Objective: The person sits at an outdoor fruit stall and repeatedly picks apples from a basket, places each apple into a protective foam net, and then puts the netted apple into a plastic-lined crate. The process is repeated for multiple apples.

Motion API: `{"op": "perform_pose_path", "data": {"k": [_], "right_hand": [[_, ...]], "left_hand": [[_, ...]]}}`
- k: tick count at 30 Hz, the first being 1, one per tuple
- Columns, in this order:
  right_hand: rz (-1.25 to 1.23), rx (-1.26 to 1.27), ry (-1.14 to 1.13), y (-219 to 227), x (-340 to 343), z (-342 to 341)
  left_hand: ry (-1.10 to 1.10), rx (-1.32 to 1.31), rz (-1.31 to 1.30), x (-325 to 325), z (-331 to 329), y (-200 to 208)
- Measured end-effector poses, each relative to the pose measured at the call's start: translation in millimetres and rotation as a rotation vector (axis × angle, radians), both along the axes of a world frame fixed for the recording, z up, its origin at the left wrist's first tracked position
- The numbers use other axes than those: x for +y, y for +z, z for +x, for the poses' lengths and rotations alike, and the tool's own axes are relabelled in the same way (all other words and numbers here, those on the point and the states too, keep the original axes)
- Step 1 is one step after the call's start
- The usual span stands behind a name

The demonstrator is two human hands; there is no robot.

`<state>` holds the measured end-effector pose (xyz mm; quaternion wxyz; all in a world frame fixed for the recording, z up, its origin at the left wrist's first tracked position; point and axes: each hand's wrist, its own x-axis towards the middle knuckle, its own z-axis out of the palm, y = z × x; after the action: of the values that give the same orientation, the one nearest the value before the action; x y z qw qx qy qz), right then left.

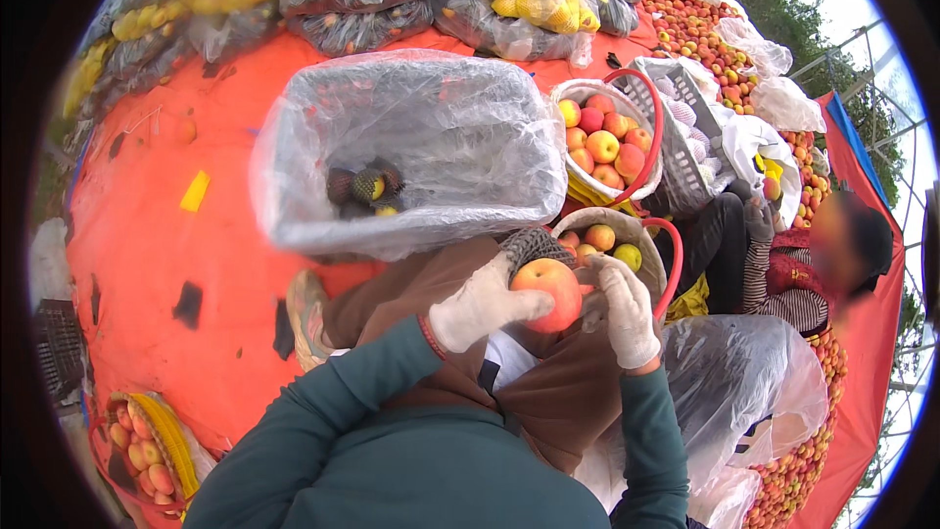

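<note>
Above my lap, my left hand [482, 310] in a white glove is closed on a red-yellow apple [550, 292]. A dark foam net sleeve [535, 247] sits against the apple's far side, next to the same hand's fingers; how far it covers the apple is hidden. My right hand [627, 313], also gloved, has its fingers bent against the apple's right side. Just beyond, a basket [646, 230] with a red handle holds loose apples. Farther left stands a crate lined with clear plastic [460, 137]; several apples in dark net sleeves [368, 184] lie at its bottom.
Another apple basket [558, 98] stands right of the crate, beside a grey crate [685, 167] of white-netted fruit. A person [783, 264] sits at the right. Filled bags [362, 0] line the back of the red sheet [157, 235]. Another apple basket [166, 421] stands lower left.
</note>
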<state>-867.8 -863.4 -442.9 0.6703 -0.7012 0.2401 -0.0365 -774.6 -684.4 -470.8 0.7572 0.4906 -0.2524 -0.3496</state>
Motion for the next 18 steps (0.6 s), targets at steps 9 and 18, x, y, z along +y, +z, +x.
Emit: {"op": "perform_pose_path", "data": {"k": [9, 18], "right_hand": [[0.255, -0.25, 0.247, -85, 66, -31], [1.254, -0.249, 0.05, -48, 63, -46]], "left_hand": [[-0.39, 0.644, -0.375, 24, -21, 7], [-0.297, 0.662, -0.318, 34, -28, 2]]}}
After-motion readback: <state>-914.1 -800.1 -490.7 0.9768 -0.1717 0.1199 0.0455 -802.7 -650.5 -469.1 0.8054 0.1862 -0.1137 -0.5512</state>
